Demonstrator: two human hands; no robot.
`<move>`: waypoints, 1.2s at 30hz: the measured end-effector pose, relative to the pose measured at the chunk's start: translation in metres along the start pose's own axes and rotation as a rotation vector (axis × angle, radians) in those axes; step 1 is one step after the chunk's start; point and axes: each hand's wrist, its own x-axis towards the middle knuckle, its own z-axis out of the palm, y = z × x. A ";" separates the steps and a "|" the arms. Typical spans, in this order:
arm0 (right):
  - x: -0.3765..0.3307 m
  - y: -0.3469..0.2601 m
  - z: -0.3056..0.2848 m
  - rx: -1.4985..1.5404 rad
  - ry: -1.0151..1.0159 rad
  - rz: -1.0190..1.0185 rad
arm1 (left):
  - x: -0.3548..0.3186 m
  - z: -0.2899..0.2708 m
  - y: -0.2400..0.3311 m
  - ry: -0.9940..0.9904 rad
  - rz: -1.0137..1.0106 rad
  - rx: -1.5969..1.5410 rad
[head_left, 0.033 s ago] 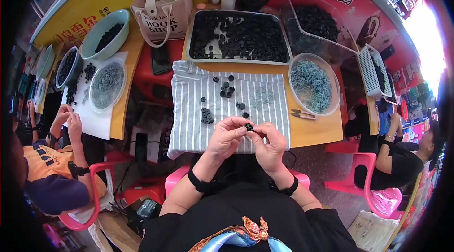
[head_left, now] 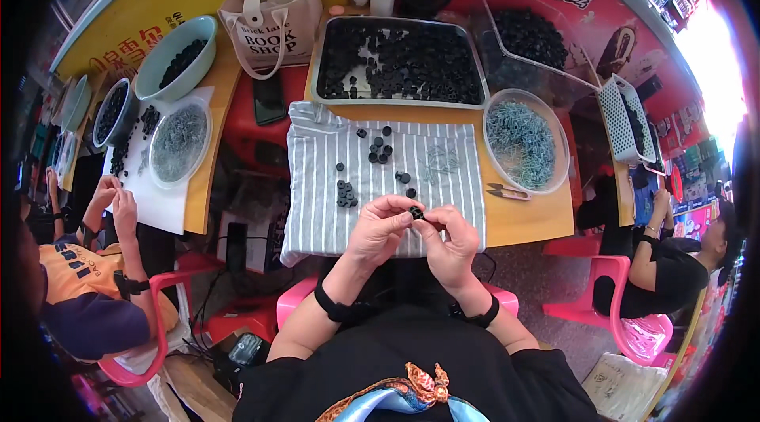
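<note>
Between my two hands, over the near edge of a grey-and-white striped cloth point(head_left: 317, 220), is a small black round part point(head_left: 416, 213). The thumb and fingers of my left hand point(head_left: 381, 230) pinch its left side. From the other side, the fingertips of my right hand point(head_left: 453, 244) close on it. Finer detail of the part is covered by the fingers. Several loose black parts point(head_left: 347, 194) lie in a group on the cloth, with more black pieces point(head_left: 380, 149) farther back. Thin metal screws or pins point(head_left: 440, 162) are scattered to their right.
Behind the cloth stands a metal tray point(head_left: 400, 101) of black parts. On the right are a round tub point(head_left: 560, 176) of metal pins, small snips point(head_left: 508, 192) and a clear bin point(head_left: 518, 66). A canvas bag point(head_left: 305, 6) stands at back left. Co-workers sit on both sides.
</note>
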 end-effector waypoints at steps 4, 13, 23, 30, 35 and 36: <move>-0.001 -0.002 0.002 0.007 0.010 0.002 | 0.000 -0.001 -0.002 0.017 0.006 -0.029; -0.001 -0.003 0.003 0.024 0.008 0.021 | 0.000 -0.001 -0.001 0.033 0.006 -0.043; -0.001 0.000 0.005 0.034 0.002 0.040 | 0.002 -0.003 -0.002 0.001 0.037 -0.012; -0.002 0.008 0.008 0.042 0.028 -0.072 | -0.001 -0.002 -0.004 -0.008 0.046 0.006; -0.003 0.006 0.006 0.037 -0.004 0.000 | -0.001 -0.002 -0.004 0.001 0.053 0.020; -0.002 0.006 0.007 0.037 -0.005 0.000 | -0.001 -0.002 -0.004 0.000 0.054 0.013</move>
